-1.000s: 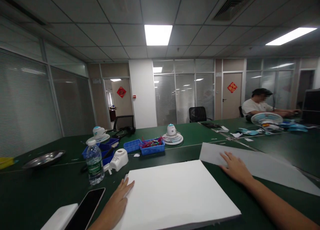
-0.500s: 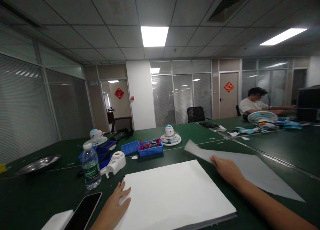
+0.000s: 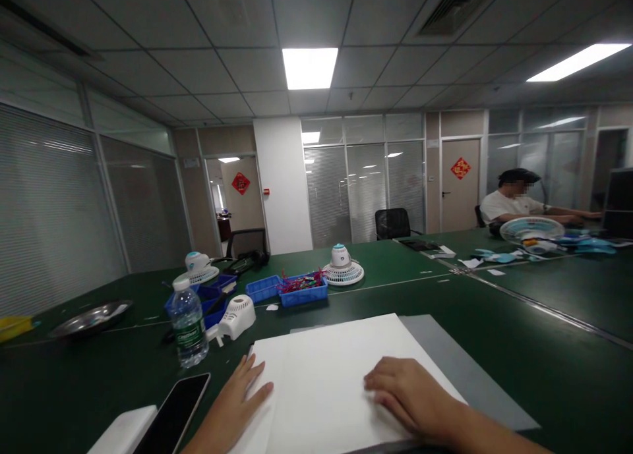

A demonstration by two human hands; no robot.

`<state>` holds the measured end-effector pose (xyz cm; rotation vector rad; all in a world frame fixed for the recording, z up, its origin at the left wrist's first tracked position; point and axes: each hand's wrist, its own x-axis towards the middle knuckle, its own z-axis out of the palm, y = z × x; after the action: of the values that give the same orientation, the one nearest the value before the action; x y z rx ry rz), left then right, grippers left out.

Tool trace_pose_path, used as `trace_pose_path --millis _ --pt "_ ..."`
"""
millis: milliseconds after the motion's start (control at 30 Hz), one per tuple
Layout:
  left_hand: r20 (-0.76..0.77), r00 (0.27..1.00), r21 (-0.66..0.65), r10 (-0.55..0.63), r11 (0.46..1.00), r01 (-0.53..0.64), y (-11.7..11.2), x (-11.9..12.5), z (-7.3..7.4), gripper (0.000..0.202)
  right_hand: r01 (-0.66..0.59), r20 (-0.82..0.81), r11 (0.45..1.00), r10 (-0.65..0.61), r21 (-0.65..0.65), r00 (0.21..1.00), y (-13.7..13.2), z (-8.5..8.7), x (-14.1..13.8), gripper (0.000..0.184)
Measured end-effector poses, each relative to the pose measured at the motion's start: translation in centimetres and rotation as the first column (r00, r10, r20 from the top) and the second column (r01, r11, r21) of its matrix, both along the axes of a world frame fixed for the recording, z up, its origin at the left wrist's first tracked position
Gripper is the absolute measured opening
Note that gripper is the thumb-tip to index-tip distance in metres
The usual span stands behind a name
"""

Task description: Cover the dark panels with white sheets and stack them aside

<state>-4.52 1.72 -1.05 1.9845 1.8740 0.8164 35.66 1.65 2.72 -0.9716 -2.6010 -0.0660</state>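
Our left grip (image 3: 237, 401) is spread flat, palm down, on the left edge of the white paper (image 3: 316, 368), fingers apart and clasping nothing. Our right grip (image 3: 413, 395) rests on the same paper toward its right side, fingers loosely bent; we cannot tell whether it pinches anything, as its thumb is hidden.

Going left to right, we see a yellow container (image 3: 14, 329) and a metal dish (image 3: 82, 323) far off to the left of the left grip. Nearer to that grip on the same side lie a white box (image 3: 123, 431) and a dark-screened phone (image 3: 175, 408). A water bottle (image 3: 188, 325) stands beyond the phone, with a white casing (image 3: 239, 317) just past the left grip. Ahead, between both grips, we find a blue tray (image 3: 304, 298) of red wires and a white fan part (image 3: 342, 271). A grey sheet (image 3: 469, 368) shows from under the paper, just right of the right grip, on the green surface (image 3: 420, 296).
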Motion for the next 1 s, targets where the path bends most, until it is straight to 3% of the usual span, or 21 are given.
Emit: trace_pose_path --millis 67,167,267,333,400,567,767,1000 --pt "-0.035 0.999 0.005 0.005 1.000 -0.004 0.0 0.0 0.1 0.072 0.264 0.005 0.964 -0.264 -0.006 0.964 2.3 0.0 2.3 0.054" --pt "-0.085 0.996 0.009 0.010 1.000 -0.010 0.1 -0.1 0.0 0.072 0.579 0.023 0.815 -0.579 -0.007 0.815 5.3 -0.4 6.8 0.058" --pt "-0.074 0.997 0.022 0.003 1.000 -0.001 0.1 -0.4 -0.2 0.068 0.769 0.061 0.639 -0.767 -0.022 0.639 6.9 -0.8 10.7 0.055" --pt "-0.028 1.000 0.032 -0.013 0.999 0.014 0.1 -0.6 -0.4 0.065 0.810 0.077 0.585 -0.807 -0.043 0.586 7.2 -1.1 12.2 0.054" --pt "0.015 1.000 0.023 -0.020 1.000 0.020 -0.1 -0.7 -0.5 0.062 0.801 0.074 0.596 -0.797 -0.061 0.599 7.4 -1.3 12.4 0.055" --pt "0.007 1.000 -0.034 -0.017 0.999 0.017 -0.4 -0.4 0.0 0.069 0.709 0.036 0.700 -0.709 -0.090 0.705 7.2 -1.8 10.0 0.057" --pt "0.029 0.998 -0.008 -0.060 0.998 0.060 -0.2 -0.8 -0.2 0.071 0.565 0.017 0.819 -0.566 -0.097 0.824 6.0 -2.0 7.9 0.053" --pt "0.118 0.992 0.028 -0.048 0.999 0.045 0.4 -1.1 -0.8 0.069 0.545 -0.013 0.828 -0.552 -0.132 0.834 6.4 -3.6 6.7 0.062"
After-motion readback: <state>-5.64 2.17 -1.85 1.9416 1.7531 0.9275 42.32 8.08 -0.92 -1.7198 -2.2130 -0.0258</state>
